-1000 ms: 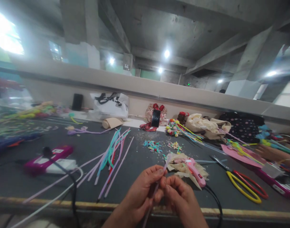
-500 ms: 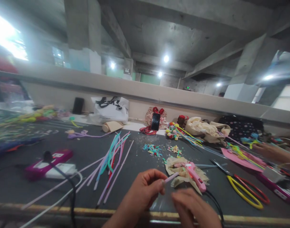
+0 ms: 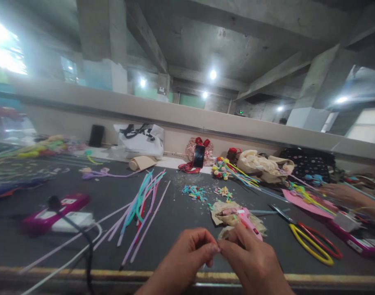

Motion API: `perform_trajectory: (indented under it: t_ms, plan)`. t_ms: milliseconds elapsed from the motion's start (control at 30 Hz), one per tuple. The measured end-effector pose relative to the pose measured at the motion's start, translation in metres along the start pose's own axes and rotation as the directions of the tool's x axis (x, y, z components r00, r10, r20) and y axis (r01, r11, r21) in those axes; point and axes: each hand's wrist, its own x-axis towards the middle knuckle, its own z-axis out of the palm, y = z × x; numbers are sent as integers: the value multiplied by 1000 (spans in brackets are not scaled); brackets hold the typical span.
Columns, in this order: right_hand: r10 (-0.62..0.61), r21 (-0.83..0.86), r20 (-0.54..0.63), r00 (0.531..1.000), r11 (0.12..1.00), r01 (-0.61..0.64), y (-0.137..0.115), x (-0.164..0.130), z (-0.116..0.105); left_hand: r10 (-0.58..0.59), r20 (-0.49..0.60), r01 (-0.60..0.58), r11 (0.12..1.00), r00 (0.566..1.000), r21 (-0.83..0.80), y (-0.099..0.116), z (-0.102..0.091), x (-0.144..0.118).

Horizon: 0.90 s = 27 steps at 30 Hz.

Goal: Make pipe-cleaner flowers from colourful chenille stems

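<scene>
My left hand (image 3: 190,256) and my right hand (image 3: 253,258) meet fingertip to fingertip above the front edge of the table. Both are closed in a pinch on a short lilac pipe cleaner (image 3: 218,249), of which only a tiny bit shows between the fingers. Just behind my right hand, a pink hot glue gun (image 3: 249,223) lies on crumpled tan paper (image 3: 217,219); my right hand hides part of both. Left of my hands is a loose bundle of lilac, teal and red pipe cleaners (image 3: 141,205).
Scissors (image 3: 292,223) with yellow and red handles lie at right. Small teal cut pieces (image 3: 194,191) are scattered behind the glue gun. A phone (image 3: 198,156) leans at the back. A purple power strip (image 3: 79,201) with cables sits at left. Another person's hand (image 3: 337,192) is at far right.
My right hand has moved left and up to meet my left fingertips, pinching the lilac piece that stuck out before. The view has shifted slightly.
</scene>
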Motion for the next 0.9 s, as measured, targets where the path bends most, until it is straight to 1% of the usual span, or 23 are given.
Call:
perform_trajectory:
  t_ms: [67, 133, 200, 233, 267, 300, 333, 400, 433, 467, 533, 567, 633, 700, 733, 767, 800, 833, 867, 900]
  plan:
    - [10, 116, 58, 998, 993, -17, 2, -1, -3, 7, 12, -7, 999, 1000, 43, 0, 0, -1]
    - [34, 313, 124, 992, 947, -72, 6, -1, -6, 16, 20, -18, 997, 1000, 73, 2, -2, -3]
    - [112, 496, 211, 971, 844, -205, 11, -1, -9, 30, 6, -30, 995, 1000, 98, 6, -4, -5]
    - [158, 576, 264, 951, 765, -287, 12, 0, -10, 37, -10, -36, 993, 999, 115, 8, -5, -5]
    - [200, 654, 324, 925, 659, -372, 13, -1, -10, 49, -29, -45, 990, 998, 131, 10, -6, -6]
    - [228, 727, 391, 892, 518, -451, 13, -1, -9, 65, -50, -57, 988, 997, 143, 11, -8, -7]
    - [229, 783, 461, 857, 350, -515, 12, -2, -8, 78, -66, -67, 987, 995, 148, 13, -9, -7]
    - [194, 820, 561, 805, 4, -573, 7, -4, -2, 117, -87, -103, 984, 989, 149, 13, -11, -7]
    - [173, 812, 584, 793, -133, -569, 4, -5, 1, 147, -93, -133, 980, 985, 147, 13, -11, -7]
    - [155, 801, 589, 793, -236, -549, 2, -6, 5, 181, -96, -166, 975, 979, 148, 12, -12, -6]
    - [139, 790, 564, 814, -378, -483, -4, -7, 12, 223, -101, -210, 969, 970, 128, 9, -12, -4]
    - [142, 783, 549, 824, -433, -447, -6, -6, 14, 200, -107, -192, 978, 974, 86, 8, -11, -4]
    - [153, 758, 532, 832, -524, -389, -9, -5, 17, 87, -120, -94, 994, 989, -57, 6, -10, -2]
    - [158, 746, 527, 835, -557, -366, -12, -2, 19, -13, -129, -12, 982, 992, -188, 7, -8, -2]
    - [164, 757, 518, 839, -544, -361, -13, 0, 20, -33, -131, 3, 976, 991, -219, 7, -6, -3]
    - [182, 785, 500, 847, -508, -355, -14, 2, 20, -34, -137, 3, 975, 990, -222, 8, -5, -3]
    - [216, 830, 467, 858, -441, -341, -15, 4, 20, -30, -145, 0, 979, 989, -206, 9, -4, -4]
    - [265, 888, 412, 872, -332, -318, -16, 5, 20, -28, -156, -1, 983, 987, -182, 10, -3, -4]
    - [319, 940, 334, 887, -181, -289, -16, 7, 19, -20, -170, -8, 987, 985, -159, 10, -2, -5]
    - [361, 967, 234, 903, 6, -253, -16, 8, 18, -9, -182, -17, 990, 983, -140, 10, -1, -5]
